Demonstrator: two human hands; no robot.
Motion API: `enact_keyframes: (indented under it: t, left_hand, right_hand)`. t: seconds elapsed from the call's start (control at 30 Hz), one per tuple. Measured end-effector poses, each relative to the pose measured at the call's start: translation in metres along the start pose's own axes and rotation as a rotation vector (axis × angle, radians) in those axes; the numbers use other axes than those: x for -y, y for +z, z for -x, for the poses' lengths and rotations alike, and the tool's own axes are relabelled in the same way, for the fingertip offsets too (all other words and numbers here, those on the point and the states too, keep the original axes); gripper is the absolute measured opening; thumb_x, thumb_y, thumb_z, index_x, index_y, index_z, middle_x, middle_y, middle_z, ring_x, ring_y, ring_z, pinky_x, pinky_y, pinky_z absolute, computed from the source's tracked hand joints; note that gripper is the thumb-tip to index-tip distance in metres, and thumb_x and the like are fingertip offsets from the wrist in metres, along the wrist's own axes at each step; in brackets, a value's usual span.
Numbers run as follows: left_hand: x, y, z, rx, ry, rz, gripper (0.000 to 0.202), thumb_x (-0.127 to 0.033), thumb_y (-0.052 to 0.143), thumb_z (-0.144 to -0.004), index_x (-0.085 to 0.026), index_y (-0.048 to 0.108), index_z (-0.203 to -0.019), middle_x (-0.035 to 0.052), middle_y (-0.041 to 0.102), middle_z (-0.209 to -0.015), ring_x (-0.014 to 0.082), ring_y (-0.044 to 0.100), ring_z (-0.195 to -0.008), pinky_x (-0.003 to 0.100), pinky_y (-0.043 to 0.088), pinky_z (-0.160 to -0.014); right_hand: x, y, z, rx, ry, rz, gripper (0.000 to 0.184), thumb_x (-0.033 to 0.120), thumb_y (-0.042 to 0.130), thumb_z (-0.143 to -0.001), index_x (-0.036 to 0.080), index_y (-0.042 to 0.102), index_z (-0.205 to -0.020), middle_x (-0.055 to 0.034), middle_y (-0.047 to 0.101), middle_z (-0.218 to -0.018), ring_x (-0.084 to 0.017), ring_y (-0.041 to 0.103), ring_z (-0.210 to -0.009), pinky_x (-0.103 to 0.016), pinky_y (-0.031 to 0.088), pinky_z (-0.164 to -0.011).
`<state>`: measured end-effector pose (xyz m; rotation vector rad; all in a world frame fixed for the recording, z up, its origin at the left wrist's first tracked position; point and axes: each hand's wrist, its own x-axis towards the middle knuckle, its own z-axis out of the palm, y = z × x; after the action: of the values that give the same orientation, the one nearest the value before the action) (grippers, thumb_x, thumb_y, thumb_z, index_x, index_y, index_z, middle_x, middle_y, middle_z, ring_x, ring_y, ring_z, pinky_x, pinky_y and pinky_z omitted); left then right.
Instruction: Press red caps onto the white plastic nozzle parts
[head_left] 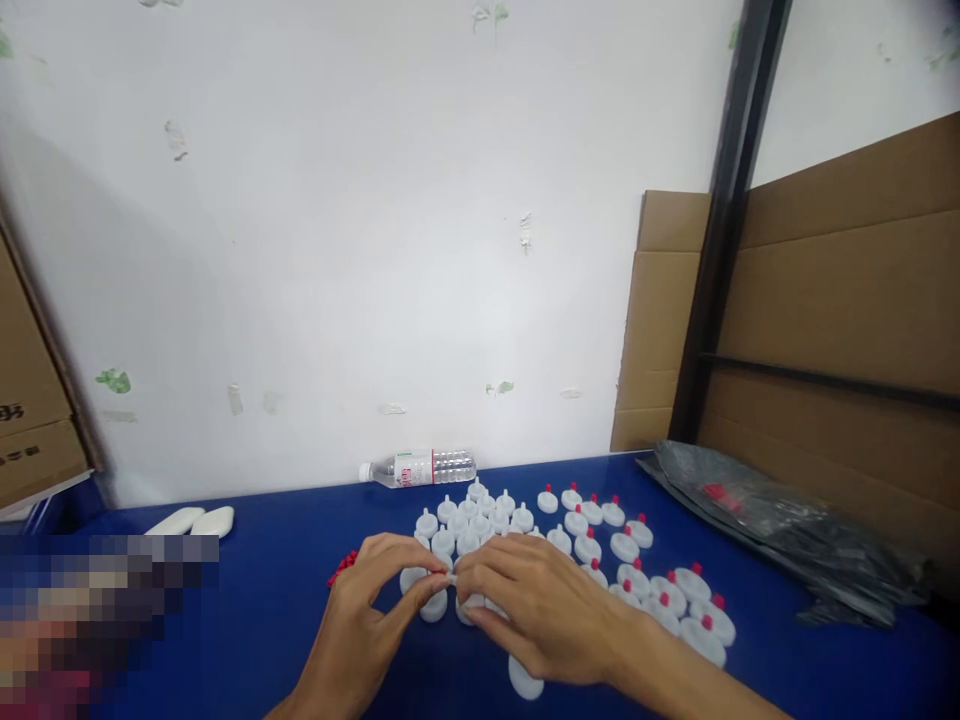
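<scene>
My left hand (371, 605) is closed in a pinch, thumb and forefinger meeting at the small white tip of a nozzle cap. A trace of red shows at these fingertips, seemingly a small red cap mostly hidden by them. Closed around the white nozzle cap (472, 603) is my right hand (544, 605), which covers part of it and turns its tip toward the left hand. Behind both hands stand several white nozzle caps (468, 541) with bare tips. To the right are several more, red-tipped (664, 612). A small pile of red caps (343, 566) lies beyond the left hand.
A clear plastic bottle (427, 468) lies against the wall on the blue table (255, 600). Two white rounded objects (214, 521) are at the left. A grey plastic bag (780, 530) covers the right back edge, near cardboard (847, 300) and a dark post (720, 240).
</scene>
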<state>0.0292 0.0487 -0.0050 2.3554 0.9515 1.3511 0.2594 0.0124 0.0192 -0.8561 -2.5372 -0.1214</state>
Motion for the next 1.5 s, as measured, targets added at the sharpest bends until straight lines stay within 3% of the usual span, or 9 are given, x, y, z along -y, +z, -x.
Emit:
enact_keyframes:
  t: [0.33,0.47,0.6,0.8,0.97,1.1,1.2,1.33,1.5]
  left_hand:
    - [0.0,-0.001,-0.001,0.118,-0.174,0.147,0.028,-0.053,0.068,-0.091,-0.027,0.072,-0.081,-0.002,0.075,-0.085,0.0199,0.067,-0.084,0.032,0.049,-0.08]
    - [0.007,0.001,0.002,0.206,-0.065,-0.049,0.025,-0.048,0.06,-0.098,-0.028,0.071,-0.088,-0.0016,0.071,-0.086,0.0201,0.061,-0.084,0.033,0.042,-0.079]
    - [0.008,0.003,0.005,0.296,0.087,-0.13,0.035,-0.039,0.041,-0.107,-0.024,0.062,-0.083,-0.0005,0.063,-0.081,0.0184,0.053,-0.077,0.032,0.037,-0.075]
    - [0.002,0.003,0.01,0.389,0.093,-0.078,0.039,-0.038,0.03,-0.109,-0.023,0.055,-0.084,0.0018,0.059,-0.082,0.0188,0.051,-0.078,0.031,0.039,-0.072]
    - [-0.005,-0.001,0.008,0.388,0.101,-0.113,0.033,-0.034,0.034,-0.109,-0.024,0.056,-0.086,0.0011,0.06,-0.085,0.0188,0.052,-0.079,0.031,0.042,-0.074]
    - [-0.01,-0.008,0.003,0.295,0.144,-0.216,0.018,-0.029,0.042,-0.106,-0.026,0.06,-0.107,0.0016,0.065,-0.097,0.0204,0.056,-0.09,0.035,0.045,-0.086]
    - [-0.002,-0.013,0.001,0.22,0.12,-0.306,0.02,-0.028,0.044,-0.105,-0.027,0.06,-0.117,0.0028,0.065,-0.099,0.0217,0.057,-0.094,0.038,0.046,-0.088]
    - [0.017,-0.019,-0.002,0.163,-0.012,-0.36,0.025,-0.031,0.041,-0.104,-0.027,0.06,-0.12,0.0043,0.066,-0.103,0.0228,0.059,-0.095,0.04,0.05,-0.086]
    - [0.031,-0.027,-0.007,0.137,-0.046,-0.447,0.025,-0.032,0.043,-0.102,-0.025,0.064,-0.113,0.0046,0.069,-0.104,0.0247,0.06,-0.098,0.041,0.051,-0.085]
  right_hand:
    - [-0.006,0.007,0.004,-0.059,-0.09,0.094,0.018,0.011,0.048,-0.099,0.023,0.053,-0.111,-0.001,0.067,-0.119,-0.017,0.061,-0.101,-0.03,0.044,-0.088]
    - [-0.007,0.009,0.005,-0.009,-0.12,0.153,0.036,-0.001,0.05,-0.083,0.023,0.051,-0.111,-0.0028,0.064,-0.123,-0.018,0.058,-0.1,-0.03,0.043,-0.088]
    - [0.0,0.004,0.005,-0.013,-0.153,0.227,0.034,0.001,0.053,-0.079,0.022,0.051,-0.106,-0.0036,0.064,-0.117,-0.017,0.054,-0.092,-0.029,0.042,-0.081]
    - [0.008,0.002,0.003,0.014,-0.195,0.28,0.023,0.008,0.058,-0.084,0.022,0.052,-0.101,-0.0004,0.063,-0.101,-0.017,0.051,-0.084,-0.03,0.039,-0.074]
    - [0.005,-0.003,0.001,0.06,-0.182,0.233,0.033,0.003,0.057,-0.083,0.022,0.054,-0.11,-0.0011,0.064,-0.115,-0.018,0.054,-0.097,-0.03,0.043,-0.083]
    - [-0.01,-0.018,0.002,0.033,-0.059,0.16,0.04,0.0,0.051,-0.089,0.022,0.055,-0.123,-0.0045,0.062,-0.131,-0.019,0.054,-0.116,-0.033,0.042,-0.095]
    - [-0.03,-0.033,0.007,-0.003,0.235,0.128,0.025,0.024,0.044,-0.106,0.025,0.06,-0.124,-0.0048,0.064,-0.129,-0.021,0.059,-0.113,-0.036,0.042,-0.094]
    - [-0.057,-0.045,0.016,0.021,0.516,0.12,0.057,0.046,0.02,-0.11,0.02,0.065,-0.085,-0.0061,0.07,-0.091,-0.022,0.063,-0.082,-0.035,0.043,-0.077]
    - [-0.073,-0.041,0.024,0.11,0.548,0.115,0.063,0.052,0.017,-0.108,0.021,0.047,-0.063,-0.0039,0.063,-0.068,-0.02,0.06,-0.067,-0.032,0.041,-0.068]
